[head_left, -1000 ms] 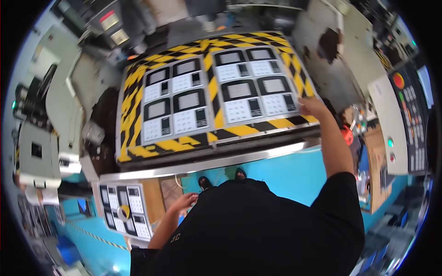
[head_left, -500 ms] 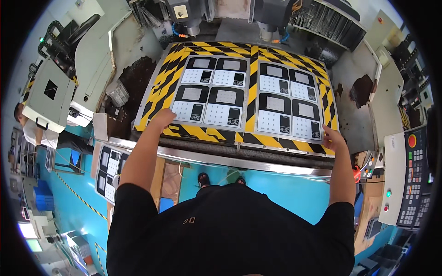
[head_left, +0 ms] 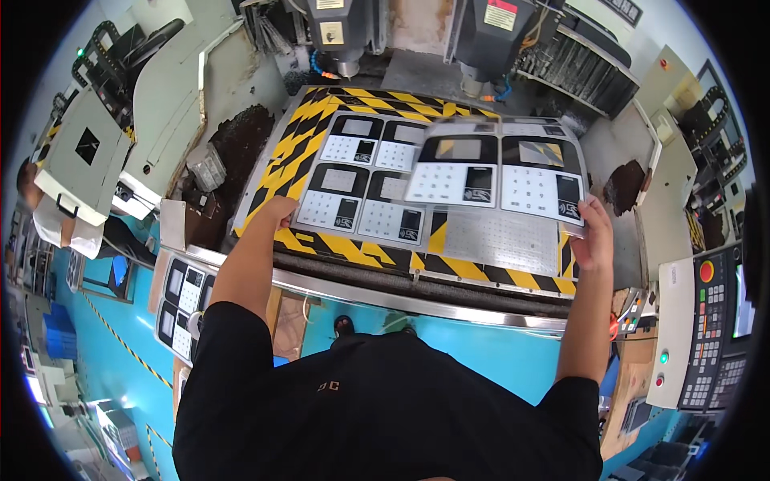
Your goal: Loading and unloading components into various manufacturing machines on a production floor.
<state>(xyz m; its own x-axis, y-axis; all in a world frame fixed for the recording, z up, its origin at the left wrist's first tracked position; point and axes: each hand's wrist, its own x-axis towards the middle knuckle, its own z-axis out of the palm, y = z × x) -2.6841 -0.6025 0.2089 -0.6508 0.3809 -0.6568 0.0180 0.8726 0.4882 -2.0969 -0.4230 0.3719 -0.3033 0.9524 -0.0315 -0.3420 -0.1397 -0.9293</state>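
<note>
My right hand (head_left: 593, 232) grips the near right corner of a thin sheet of printed keypad panels (head_left: 494, 188). This sheet is raised and tilted above the machine bed, its far part blurred, and it overlaps part of a second sheet. That second sheet of keypad panels (head_left: 358, 192) lies flat on the bed's left side, black at the top of each panel and white below. Beside its near left edge is my left hand (head_left: 281, 211), fingers curled closed; whether they pinch the edge is hidden. Below the raised sheet shows a pale dotted plate (head_left: 501, 240).
Yellow-and-black striped tape (head_left: 277, 176) borders the bed. Two spindle heads (head_left: 337, 44) hang beyond it. A metal rail (head_left: 361, 298) runs along the front. More keypad sheets (head_left: 183, 305) sit at lower left, a control panel (head_left: 710, 329) at right. Another person (head_left: 68, 216) is at far left.
The right sheet has come up off the bed in my right hand and shifted leftward, uncovering the dotted plate. My left hand stays by the left sheet, its fingers more curled.
</note>
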